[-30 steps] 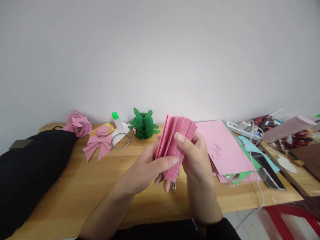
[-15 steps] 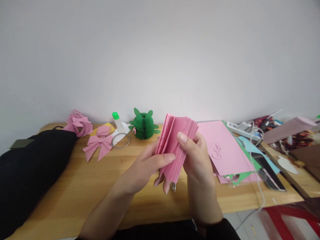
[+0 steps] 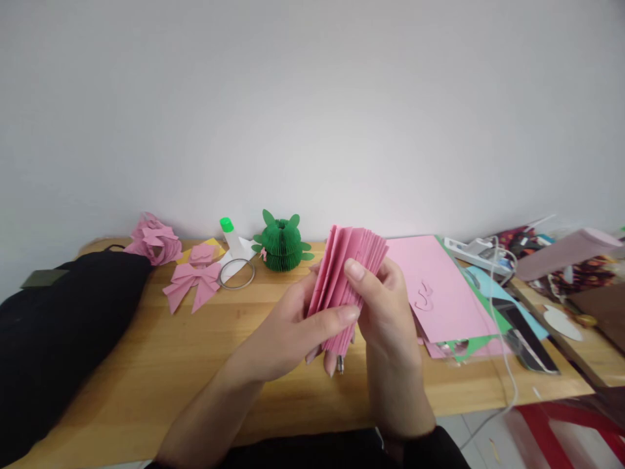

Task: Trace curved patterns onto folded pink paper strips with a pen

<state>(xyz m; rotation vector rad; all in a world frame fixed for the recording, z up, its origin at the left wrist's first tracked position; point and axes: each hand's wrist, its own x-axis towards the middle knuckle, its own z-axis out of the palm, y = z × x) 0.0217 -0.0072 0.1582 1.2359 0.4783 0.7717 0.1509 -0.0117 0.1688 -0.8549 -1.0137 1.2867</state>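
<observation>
Our left hand point(image 3: 297, 332) is curled around the lower left part of a bunch of folded pink paper point(image 3: 349, 244), thumb on the front and fingers behind, closed only as far as the paper lets them. Our right hand point(image 3: 388, 312) pinches the right side, with its thumb on the front too; its other fingers are mostly hidden, so we cannot tell how they bend. The bunch is tilted, up above the wooden table point(image 3: 195, 374). A little metal thing point(image 3: 340, 366) peeks out just below it. Past our hands, a green paper animal point(image 3: 282, 246) stands near the wall point(image 3: 312, 98). To its left we see a glue stick point(image 3: 237, 246), a thin ring point(image 3: 237, 288), a pink bow point(image 3: 193, 279) and a pink paper flower point(image 3: 153, 240). On the right, a pink sheet point(image 3: 437, 280) lies over green paper point(image 3: 478, 342).
</observation>
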